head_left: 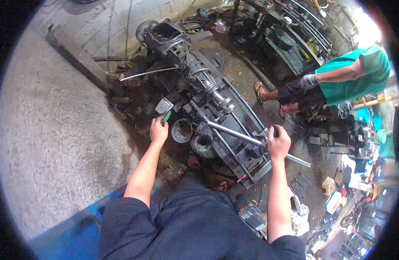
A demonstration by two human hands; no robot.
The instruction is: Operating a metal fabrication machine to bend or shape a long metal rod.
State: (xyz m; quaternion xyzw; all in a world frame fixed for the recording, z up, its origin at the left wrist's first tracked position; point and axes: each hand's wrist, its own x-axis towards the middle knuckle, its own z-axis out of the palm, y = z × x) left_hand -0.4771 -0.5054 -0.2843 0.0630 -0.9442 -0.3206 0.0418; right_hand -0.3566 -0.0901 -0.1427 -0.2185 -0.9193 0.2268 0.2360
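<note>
My left hand is closed around the green handle of a tool with a flat, pale, squarish head; whether it is a brush or a scraper I cannot tell. That head hangs above two round metal containers beside a long, dark machine with a spindle and rails. On the right, my right hand has curled fingers at the machine's near end, over a long bright metal bar. The bar slants down past the hand to the right. What the fingers grip, if anything, is hidden.
Beyond the machine stands a person in a green shirt, wearing gloves and sandals. Thin metal rods lie on the floor at right. A steel beam rests at the far left, a blue surface at the near left.
</note>
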